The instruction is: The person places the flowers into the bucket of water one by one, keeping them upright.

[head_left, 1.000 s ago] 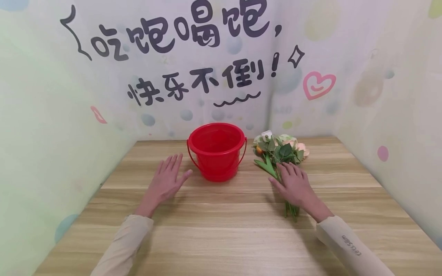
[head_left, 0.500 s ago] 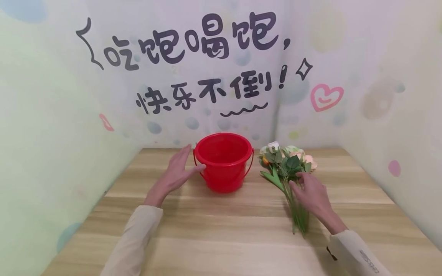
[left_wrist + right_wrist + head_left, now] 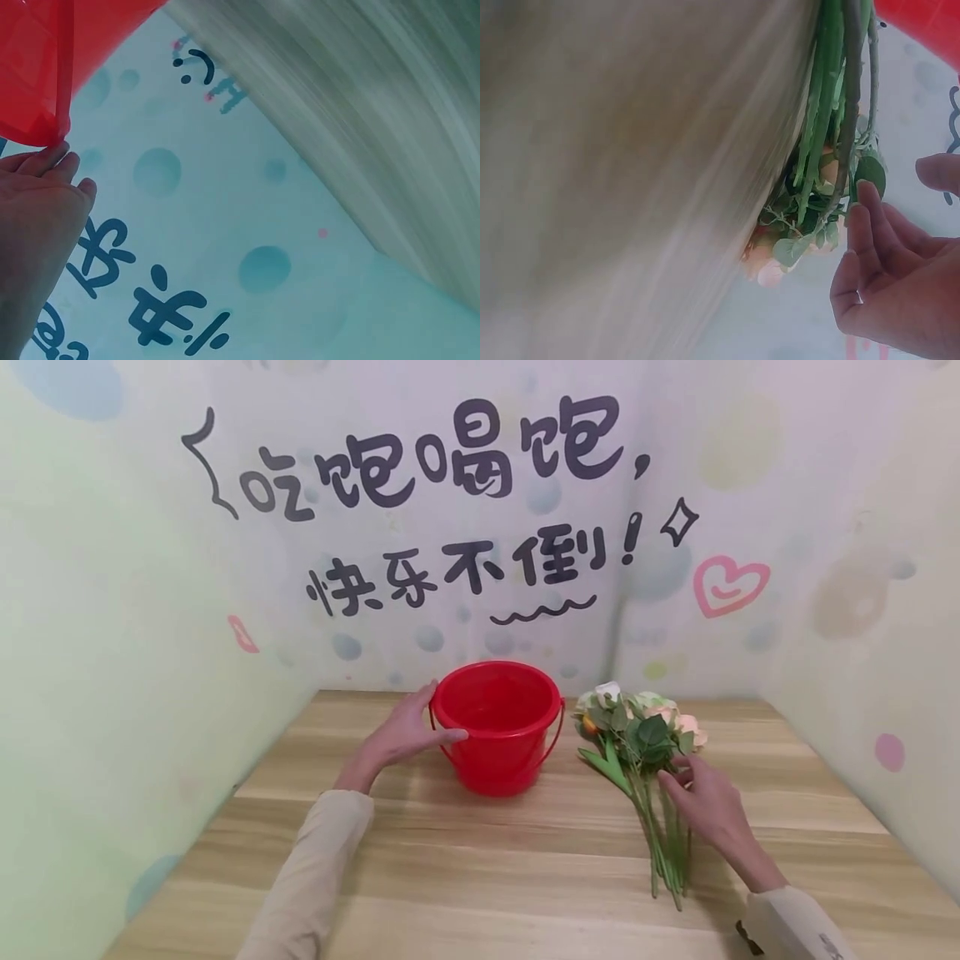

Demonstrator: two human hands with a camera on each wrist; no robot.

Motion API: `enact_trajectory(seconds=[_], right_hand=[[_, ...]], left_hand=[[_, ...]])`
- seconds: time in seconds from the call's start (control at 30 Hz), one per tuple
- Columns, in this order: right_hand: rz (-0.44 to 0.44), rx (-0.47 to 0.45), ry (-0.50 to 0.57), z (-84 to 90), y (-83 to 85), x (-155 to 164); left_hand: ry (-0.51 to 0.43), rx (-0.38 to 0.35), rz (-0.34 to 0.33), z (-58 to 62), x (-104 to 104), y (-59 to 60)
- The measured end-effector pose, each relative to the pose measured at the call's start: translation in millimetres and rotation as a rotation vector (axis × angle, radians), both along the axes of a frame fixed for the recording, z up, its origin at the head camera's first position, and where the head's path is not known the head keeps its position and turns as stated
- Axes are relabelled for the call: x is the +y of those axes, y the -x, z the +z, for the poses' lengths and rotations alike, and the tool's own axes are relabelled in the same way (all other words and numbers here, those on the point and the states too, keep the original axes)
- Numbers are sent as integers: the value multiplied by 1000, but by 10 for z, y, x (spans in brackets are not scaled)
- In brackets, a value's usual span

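Note:
A red plastic bucket with a thin handle stands upright near the back of the wooden table. My left hand rests against its left side, thumb across the front wall and straight fingers by the rim; the left wrist view shows the fingertips touching the bucket. A bunch of artificial flowers lies to the bucket's right, its green stems pointing toward me. My right hand hovers over the stems just below the leaves with loose fingers. In the right wrist view the right hand sits beside the flowers, gripping nothing.
Pastel walls with black lettering close in the table at the back and on both sides. Bare wood stretches between my forearms toward the front edge.
My left hand moved from the tabletop up to the bucket's side. My right hand slid off the stems to their right side. The head view shifted downward.

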State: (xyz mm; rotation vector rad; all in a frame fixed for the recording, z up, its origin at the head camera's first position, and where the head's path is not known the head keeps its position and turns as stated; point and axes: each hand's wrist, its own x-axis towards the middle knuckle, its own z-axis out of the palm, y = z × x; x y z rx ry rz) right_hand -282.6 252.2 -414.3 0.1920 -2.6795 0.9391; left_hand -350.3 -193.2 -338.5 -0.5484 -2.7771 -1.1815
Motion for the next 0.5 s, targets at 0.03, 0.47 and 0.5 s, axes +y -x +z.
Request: enact_trajectory(seconds=[0.03,0.47,0.5], right_hand=[[2,-8,1,3,4,5],[27,-119,109,43,127,148],[25,-122,112,32,130,166]], left_hand=[[-14,2,-9,-9,3,11],[-78,-62,-11,-65,44,62],[-80,-68,-13,-68,58,63]])
